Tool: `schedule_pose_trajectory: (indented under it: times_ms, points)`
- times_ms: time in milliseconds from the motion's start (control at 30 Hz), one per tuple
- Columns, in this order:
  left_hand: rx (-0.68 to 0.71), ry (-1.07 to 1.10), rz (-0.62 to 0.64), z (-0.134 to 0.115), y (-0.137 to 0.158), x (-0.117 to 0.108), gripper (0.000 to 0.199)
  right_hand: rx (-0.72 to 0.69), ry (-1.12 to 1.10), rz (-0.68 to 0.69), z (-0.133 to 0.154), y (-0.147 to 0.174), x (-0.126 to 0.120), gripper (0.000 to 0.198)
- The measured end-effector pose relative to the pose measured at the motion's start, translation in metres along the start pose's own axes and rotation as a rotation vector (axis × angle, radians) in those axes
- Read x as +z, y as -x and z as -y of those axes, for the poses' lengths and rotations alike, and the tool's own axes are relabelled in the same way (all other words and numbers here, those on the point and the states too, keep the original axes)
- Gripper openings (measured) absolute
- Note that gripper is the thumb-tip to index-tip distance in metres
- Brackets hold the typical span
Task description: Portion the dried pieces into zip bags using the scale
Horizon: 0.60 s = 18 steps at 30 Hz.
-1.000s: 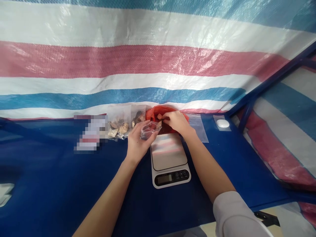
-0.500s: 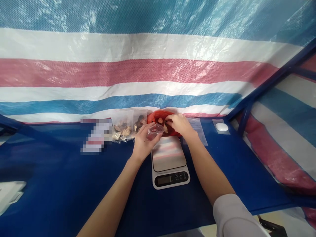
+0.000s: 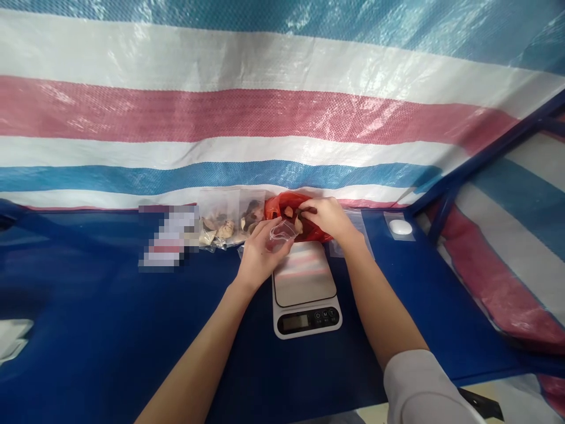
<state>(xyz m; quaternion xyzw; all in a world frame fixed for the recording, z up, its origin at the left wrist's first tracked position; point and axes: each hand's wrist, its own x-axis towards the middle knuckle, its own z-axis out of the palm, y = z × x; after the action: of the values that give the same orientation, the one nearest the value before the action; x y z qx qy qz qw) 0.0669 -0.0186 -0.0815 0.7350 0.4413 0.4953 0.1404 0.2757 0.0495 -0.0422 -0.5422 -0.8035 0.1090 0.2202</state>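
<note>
My left hand (image 3: 260, 250) curls around a small clear plastic bag (image 3: 282, 232), its mouth held open above the far end of a kitchen scale (image 3: 304, 277). Just beyond lies an open red plastic bag (image 3: 274, 204) with brown and pale dried pieces (image 3: 298, 225) inside. Over that bag, my right hand (image 3: 326, 217) has its fingertips pinched together at the dark contents. What they grip, if anything, is too small to make out. The scale has a mirror-like plate, a dark display panel and nothing on it.
Clear bags of dried pieces (image 3: 223, 227) lean against the striped sheet (image 3: 220, 115) at the back. Right of the red bag are a flat clear bag (image 3: 364, 235) and a white oval object (image 3: 401, 227). A blurred-out label lies left, and a white case (image 3: 15, 335) at the left edge.
The view has tilted and shifted slightly. My right fingers have moved a little within the red bag, still pinched; my left hand keeps the clear bag in nearly the same place.
</note>
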Motion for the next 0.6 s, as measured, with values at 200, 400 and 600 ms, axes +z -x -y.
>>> schedule_pose_trajectory:
  times_ms: [200, 400, 600]
  points:
    - [-0.016, 0.008, -0.016, 0.0, 0.0, -0.002, 0.041, 0.002, -0.259, -0.086, -0.001, 0.003, -0.005, 0.021]
    - [-0.041, 0.015, 0.012, -0.001, -0.001, -0.002, 0.043, 0.002, -0.5, -0.118, 0.007, 0.008, -0.018, 0.019]
    - [-0.07, 0.007, 0.066, 0.001, -0.001, -0.001, 0.045, -0.048, -0.514, -0.047, 0.027, 0.011, -0.022, 0.018]
